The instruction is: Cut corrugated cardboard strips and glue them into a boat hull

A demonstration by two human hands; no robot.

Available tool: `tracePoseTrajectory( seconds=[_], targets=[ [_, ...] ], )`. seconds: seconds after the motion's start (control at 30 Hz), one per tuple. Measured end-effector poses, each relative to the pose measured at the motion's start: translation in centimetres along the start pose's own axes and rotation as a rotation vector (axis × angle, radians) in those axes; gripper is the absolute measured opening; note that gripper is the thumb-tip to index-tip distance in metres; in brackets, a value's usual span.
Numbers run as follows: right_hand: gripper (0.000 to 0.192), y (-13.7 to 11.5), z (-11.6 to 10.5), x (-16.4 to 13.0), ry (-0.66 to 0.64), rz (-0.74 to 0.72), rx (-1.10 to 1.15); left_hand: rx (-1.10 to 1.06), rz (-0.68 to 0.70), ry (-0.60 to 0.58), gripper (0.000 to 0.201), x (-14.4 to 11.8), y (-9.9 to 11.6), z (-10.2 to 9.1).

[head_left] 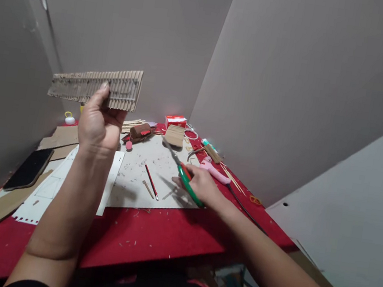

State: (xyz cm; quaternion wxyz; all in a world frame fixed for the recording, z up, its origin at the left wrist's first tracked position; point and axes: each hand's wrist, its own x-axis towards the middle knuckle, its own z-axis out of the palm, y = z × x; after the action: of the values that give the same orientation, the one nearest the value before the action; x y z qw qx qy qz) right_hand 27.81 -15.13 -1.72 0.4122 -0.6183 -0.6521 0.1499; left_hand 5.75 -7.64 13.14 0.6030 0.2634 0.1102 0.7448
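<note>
A: What lies nearest?

B: Two bare forearms reach over a red tabletop (156,234). Under the left forearm are drawn-on paper sheets (49,189), with a dark phone (29,168) to their left.

A: And the right hand (204,184)?

B: It is closed around the green and orange handles of a pair of scissors (186,181), low over a pale work sheet (142,155). The blades point away and to the left; I cannot tell how far apart they are. Left of that hand, on the sheet, lie a red pencil-like tool (151,180) and a short tan stick (148,189).

A: The left hand (96,127)?

B: It is raised well above the table, grasping a ridged cardboard strip (123,90). The thumb presses the face towards us; the other fingers are mostly hidden behind. The strip runs sideways, extending to both sides of the thumb, apart from the scissors.

A: What is farther off?

B: Just beyond the right hand, a pink glue gun (214,169) with a dark cord. Beyond and between the hands, a brown and red object (140,132) and a cardboard block (174,135). Behind the block stands a red box (175,122), near grey walls (178,41).
</note>
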Motion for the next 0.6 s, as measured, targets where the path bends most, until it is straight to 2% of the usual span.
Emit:
tracePoseTrajectory(
  seconds=[0.13,0.27,0.37,0.53,0.6],
  targets=[
    [0.009,0.9,1.1,-1.3,-0.195,-0.086,-0.093,-0.039,0.015,-0.059,0.021,0.0,0.3,0.0],
    [0.006,1.2,1.2,-1.6,-0.343,-0.176,-0.130,-0.021,0.042,-0.036,0.021,0.2,0.9,0.1],
    [0.012,1.3,0.9,-1.4,-0.428,-0.221,-0.129,0.009,0.050,-0.047,0.023,0.4,1.7,0.0],
    [0.037,1.1,0.4,-1.3,-0.553,-0.259,-0.099,-0.017,0.079,-0.058,0.019,0.5,2.7,-0.1],
    [0.036,0.9,0.2,-1.3,-0.584,-0.263,-0.093,-0.022,0.079,-0.050,0.018,0.4,2.9,0.1]
  ],
)
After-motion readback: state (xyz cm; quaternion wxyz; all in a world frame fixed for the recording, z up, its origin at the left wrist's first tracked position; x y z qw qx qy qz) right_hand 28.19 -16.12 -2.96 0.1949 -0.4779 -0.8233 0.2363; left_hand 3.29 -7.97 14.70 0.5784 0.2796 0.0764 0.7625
